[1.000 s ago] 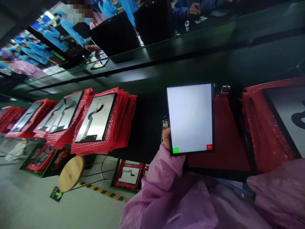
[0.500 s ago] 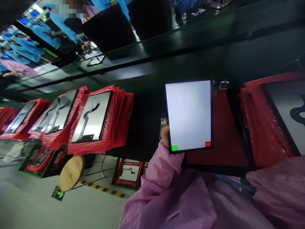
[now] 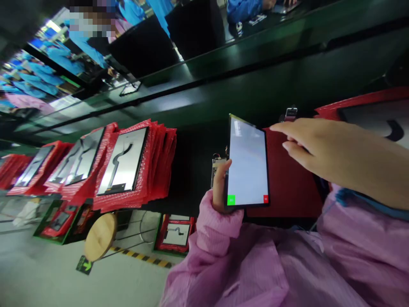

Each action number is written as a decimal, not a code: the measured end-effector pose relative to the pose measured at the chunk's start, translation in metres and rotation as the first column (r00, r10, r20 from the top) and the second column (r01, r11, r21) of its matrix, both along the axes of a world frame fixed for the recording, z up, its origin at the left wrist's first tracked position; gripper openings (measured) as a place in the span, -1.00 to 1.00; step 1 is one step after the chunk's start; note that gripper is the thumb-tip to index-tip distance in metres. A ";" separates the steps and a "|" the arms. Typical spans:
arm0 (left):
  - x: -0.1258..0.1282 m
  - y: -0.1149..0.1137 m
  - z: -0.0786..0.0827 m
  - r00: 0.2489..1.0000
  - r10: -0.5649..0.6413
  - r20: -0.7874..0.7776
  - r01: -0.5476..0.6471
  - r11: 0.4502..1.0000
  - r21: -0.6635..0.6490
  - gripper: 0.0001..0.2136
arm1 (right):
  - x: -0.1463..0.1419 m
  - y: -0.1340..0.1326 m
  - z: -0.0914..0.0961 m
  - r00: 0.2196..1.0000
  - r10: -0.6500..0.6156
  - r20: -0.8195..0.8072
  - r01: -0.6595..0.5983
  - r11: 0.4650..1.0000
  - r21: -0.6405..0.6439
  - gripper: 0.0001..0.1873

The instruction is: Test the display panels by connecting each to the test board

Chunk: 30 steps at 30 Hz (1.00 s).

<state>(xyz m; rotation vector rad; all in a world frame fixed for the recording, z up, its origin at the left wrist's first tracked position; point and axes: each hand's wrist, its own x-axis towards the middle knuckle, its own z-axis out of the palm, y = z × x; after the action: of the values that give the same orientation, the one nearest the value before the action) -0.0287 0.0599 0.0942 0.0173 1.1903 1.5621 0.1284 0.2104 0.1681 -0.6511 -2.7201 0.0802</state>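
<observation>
My left hand grips the lower left edge of a lit display panel, thumb at its side. The panel is tilted and shows a white screen with a green box and a red box in its bottom corners. My right hand reaches in from the right, holding nothing. Its index finger points at the panel's upper right corner; whether it touches I cannot tell. Beneath lies a red mat. A small circuit board with wires sits beside my left thumb.
Stacks of display panels in red bubble bags line the bench on the left; another bagged stack is at the right. A metal clip-like part lies behind the mat. Below are a round wooden stool and green crates. Co-workers sit across.
My right hand has come into view from the right, up to the panel's upper corner. The panel has turned and tilted in my left hand, so it looks narrower.
</observation>
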 end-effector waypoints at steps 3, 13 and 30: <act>0.014 0.005 0.010 0.999 -0.034 0.001 0.034 0.999 -0.011 -0.69 | -0.012 0.004 -0.018 0.993 0.100 0.062 -0.100 0.995 -0.001 -0.45; 0.034 0.015 0.004 0.984 -0.050 -0.168 0.083 0.977 0.197 -0.73 | -0.029 0.012 -0.019 0.932 0.312 0.185 -0.291 0.947 -0.134 -0.33; -0.019 -0.063 -0.111 -0.430 -0.282 -0.858 -0.111 0.959 -0.260 -0.65 | -0.016 0.030 -0.024 0.971 0.223 0.082 -0.203 0.958 -0.204 -0.50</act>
<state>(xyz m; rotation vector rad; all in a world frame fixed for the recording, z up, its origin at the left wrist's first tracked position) -0.0473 -0.0036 -0.0166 1.7783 2.6706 0.7747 0.1128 0.2400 0.1441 -0.4200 -2.8993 0.3800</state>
